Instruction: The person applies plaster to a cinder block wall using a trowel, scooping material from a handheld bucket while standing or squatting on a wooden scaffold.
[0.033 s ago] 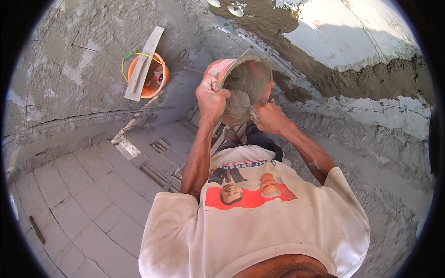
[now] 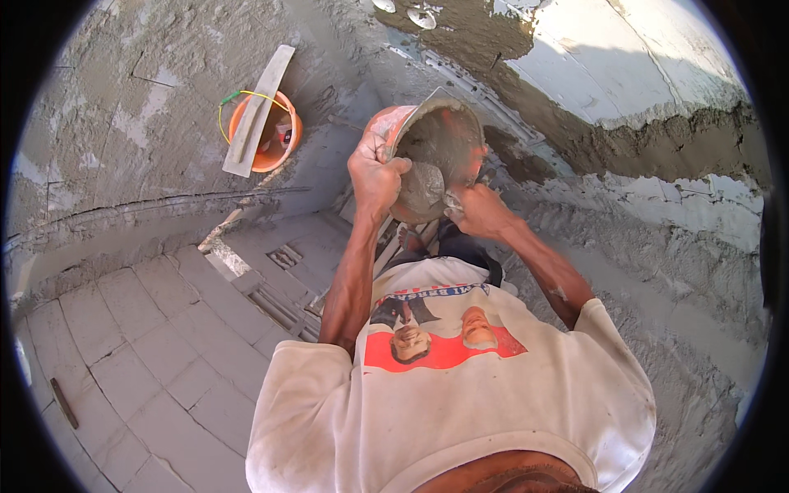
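Observation:
A mortar-smeared orange bucket [image 2: 389,123] is tipped toward me, its mouth facing me. My left hand [image 2: 378,174] is closed on its left rim, thumb over the edge. Wet grey mortar [image 2: 440,135] coats the bucket's inside. Within the mouth, a mortar-covered trowel [image 2: 423,187] lies against the lower wall. My right hand [image 2: 481,210] is closed at the lower right of the mouth, around what looks like the trowel's handle, mostly hidden by the fingers.
At the upper left hangs or stands another orange bucket [image 2: 289,148] with a long flat float [image 2: 258,115] across it. Grey block wall [image 2: 148,353] lies lower left, rough plaster [image 2: 699,140] at right. Below the held bucket, a foot [image 2: 413,241] shows near wooden strips.

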Tool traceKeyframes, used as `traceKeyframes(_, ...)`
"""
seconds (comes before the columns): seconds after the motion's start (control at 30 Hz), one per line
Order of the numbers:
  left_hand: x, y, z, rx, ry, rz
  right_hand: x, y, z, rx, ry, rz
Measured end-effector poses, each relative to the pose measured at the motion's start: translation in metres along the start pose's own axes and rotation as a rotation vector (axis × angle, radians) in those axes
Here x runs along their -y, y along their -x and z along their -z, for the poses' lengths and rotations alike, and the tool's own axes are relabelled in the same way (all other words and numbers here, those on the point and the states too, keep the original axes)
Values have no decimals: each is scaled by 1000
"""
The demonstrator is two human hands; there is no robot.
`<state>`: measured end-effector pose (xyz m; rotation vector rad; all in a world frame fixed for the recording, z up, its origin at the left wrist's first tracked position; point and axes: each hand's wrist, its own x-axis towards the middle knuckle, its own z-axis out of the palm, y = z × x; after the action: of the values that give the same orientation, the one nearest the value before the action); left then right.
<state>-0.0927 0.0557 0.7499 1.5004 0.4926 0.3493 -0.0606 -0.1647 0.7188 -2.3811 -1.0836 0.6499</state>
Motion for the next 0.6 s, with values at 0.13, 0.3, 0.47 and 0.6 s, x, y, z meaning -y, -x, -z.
traceKeyframes(0.13, 6, 2, 17, -94, 175, -34, 9, 8, -5, -26, -331, -54)
traceKeyframes(0.3, 18, 14, 35, -261, 243, 61, 11, 0, -4, 15, -134, -106)
traceKeyframes(0.47, 52, 34, 74, -412, 325, 143, 8, -5, -5, -29, -202, 55)
traceKeyframes(0.6, 57, 56, 90, -562, 343, 203, 22, -11, 51, 330, -648, -112)
